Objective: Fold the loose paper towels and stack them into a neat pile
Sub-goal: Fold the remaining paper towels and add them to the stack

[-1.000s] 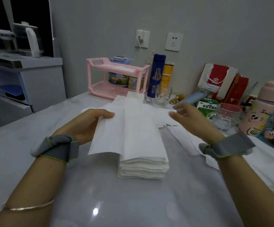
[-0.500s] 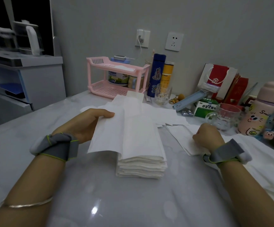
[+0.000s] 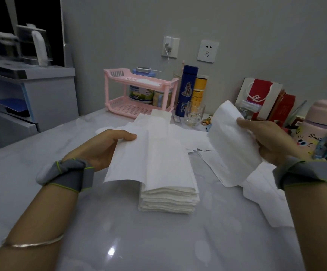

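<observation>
A pile of folded white paper towels (image 3: 168,200) stands at the middle of the grey table. Its top towel (image 3: 131,159) is half unfolded, and my left hand (image 3: 102,147) holds up that towel's left flap by the edge, thumb on top. To the right, my right hand (image 3: 270,139) grips a loose paper towel (image 3: 231,145) lifted off the table, hanging tilted in front of the palm. More loose towels (image 3: 266,200) lie flat on the table under and beside my right arm.
A pink two-tier rack (image 3: 139,90) with jars stands at the back. Next to it are a blue bottle (image 3: 186,90), a yellow can (image 3: 199,89) and a glass mug (image 3: 194,113). A pink flask (image 3: 319,126) and red bags (image 3: 260,96) crowd the right.
My right hand went down to the loose towels on the right, took hold of one and has lifted it up. My left hand has kept holding the flap on the pile.
</observation>
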`<move>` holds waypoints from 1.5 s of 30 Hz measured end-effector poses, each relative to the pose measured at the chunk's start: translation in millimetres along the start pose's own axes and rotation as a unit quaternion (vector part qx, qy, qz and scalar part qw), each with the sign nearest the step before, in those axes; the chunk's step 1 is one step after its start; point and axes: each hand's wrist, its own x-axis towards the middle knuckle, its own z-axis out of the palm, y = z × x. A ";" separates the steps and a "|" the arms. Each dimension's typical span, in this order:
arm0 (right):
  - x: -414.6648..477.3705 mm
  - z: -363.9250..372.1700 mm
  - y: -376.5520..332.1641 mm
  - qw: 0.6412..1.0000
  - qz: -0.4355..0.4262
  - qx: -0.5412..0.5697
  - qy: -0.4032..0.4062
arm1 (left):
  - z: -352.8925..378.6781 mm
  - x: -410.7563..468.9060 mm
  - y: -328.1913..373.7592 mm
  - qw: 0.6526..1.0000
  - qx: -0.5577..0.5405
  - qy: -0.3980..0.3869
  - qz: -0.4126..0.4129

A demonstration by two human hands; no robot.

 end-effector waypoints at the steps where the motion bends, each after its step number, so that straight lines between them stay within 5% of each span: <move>1: -2.7 -0.1 -3.1 0.999 0.010 0.014 -0.036 | -0.5 -0.4 0.5 1.000 -0.003 0.000 0.001; 9: -19.0 -11.8 -22.0 0.992 0.006 0.032 -0.121 | 0.4 -0.5 2.0 1.000 -0.004 0.004 -0.004; 17: -43.8 9.9 -41.3 0.955 -0.008 0.211 -0.210 | -1.9 -2.1 2.1 1.000 -0.028 0.001 -0.005; 45: -51.5 59.4 14.8 0.981 -0.001 0.093 -0.169 | 0.4 -0.1 2.0 0.998 -0.044 -0.036 -0.014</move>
